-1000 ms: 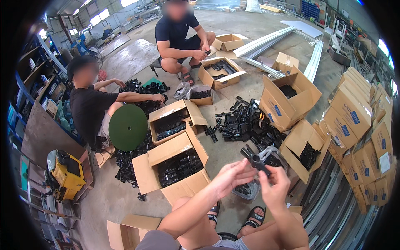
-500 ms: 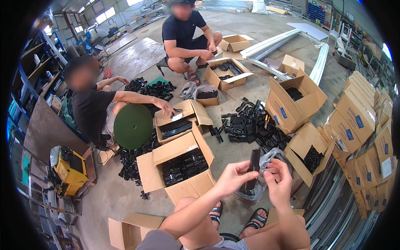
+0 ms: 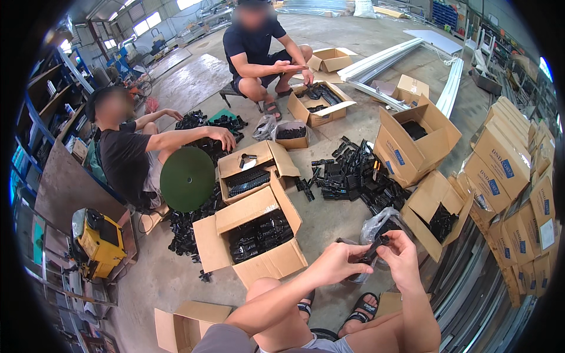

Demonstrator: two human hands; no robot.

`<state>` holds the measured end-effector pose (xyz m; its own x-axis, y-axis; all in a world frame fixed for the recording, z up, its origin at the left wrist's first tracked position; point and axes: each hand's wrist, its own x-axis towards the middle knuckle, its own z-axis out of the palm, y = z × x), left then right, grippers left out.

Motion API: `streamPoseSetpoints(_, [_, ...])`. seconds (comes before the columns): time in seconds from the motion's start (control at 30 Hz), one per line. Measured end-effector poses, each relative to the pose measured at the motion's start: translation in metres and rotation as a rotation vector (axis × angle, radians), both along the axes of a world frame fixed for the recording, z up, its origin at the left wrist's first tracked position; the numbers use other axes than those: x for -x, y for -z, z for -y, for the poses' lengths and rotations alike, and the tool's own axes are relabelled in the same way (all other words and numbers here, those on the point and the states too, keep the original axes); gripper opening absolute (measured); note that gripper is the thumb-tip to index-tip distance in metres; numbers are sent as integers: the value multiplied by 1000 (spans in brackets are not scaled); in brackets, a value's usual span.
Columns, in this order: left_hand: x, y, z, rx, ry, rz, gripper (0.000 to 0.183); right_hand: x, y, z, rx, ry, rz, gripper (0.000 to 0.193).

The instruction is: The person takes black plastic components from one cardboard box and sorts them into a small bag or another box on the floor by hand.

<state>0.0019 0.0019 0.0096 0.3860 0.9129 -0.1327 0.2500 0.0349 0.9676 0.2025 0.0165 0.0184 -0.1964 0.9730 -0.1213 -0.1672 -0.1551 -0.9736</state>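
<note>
Part, small and black, is being held in mid-air to the right of the near carton, between two hands. By the left grip it is being pinched between thumb and fingers, with little gap left beyond the part's own thickness; by the right grip its upper end is being held at the fingertips. Half a second ago it was being held upright by the left grip alone, with the right grip apart from it; now it is being tilted and steadied by both, which suggests that two-handed work on it is being done. Whether anything smaller is being hidden under the fingers cannot be told. To the carton's right, a bag is being partly covered by the hands. Beyond the carton and to its right, a pile of black pieces is being left untouched. Just beyond the carton, a co-worker's hand is now being held off a second carton. Farther beyond, another co-worker's palm is being turned upward.
</note>
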Motion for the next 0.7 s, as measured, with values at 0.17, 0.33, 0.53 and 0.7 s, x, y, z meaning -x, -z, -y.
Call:
streamPoseSetpoints(0.17, [8, 2, -7, 207, 152, 328, 43, -4, -3, 0, 59, -11, 20, 31])
streamPoseSetpoints(0.33, [9, 4, -5, 274, 61, 364, 39, 0, -9, 1, 93, -17, 39, 34])
streamPoseSetpoints(0.53, [7, 12, -5, 182, -4, 188, 46, 1, -8, 5, 22, -24, 143, 36])
streamPoseSetpoints(0.7, [4, 0, -4, 151, -46, 141, 44, -3, -4, 0, -10, -30, 172, 38])
